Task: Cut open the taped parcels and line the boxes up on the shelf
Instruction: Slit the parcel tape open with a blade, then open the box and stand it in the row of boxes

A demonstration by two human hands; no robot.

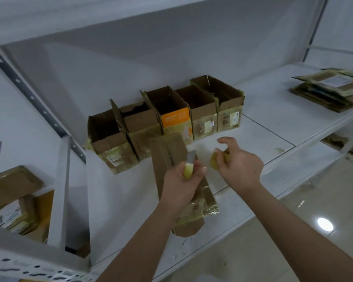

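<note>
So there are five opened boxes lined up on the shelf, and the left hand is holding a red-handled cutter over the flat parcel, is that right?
Not quite. The head view shows the cutter in the left hand has a yellow handle, not red. The rest holds: five opened boxes stand lined up on the shelf, with the flat parcel under the cutter.

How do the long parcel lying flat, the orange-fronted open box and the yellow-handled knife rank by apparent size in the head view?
1. Long parcel, though it lies nearest the camera.
2. Orange-fronted open box, standing farther back, so the gap is unsure.
3. Yellow-handled knife, partly hidden in the left hand.
</note>
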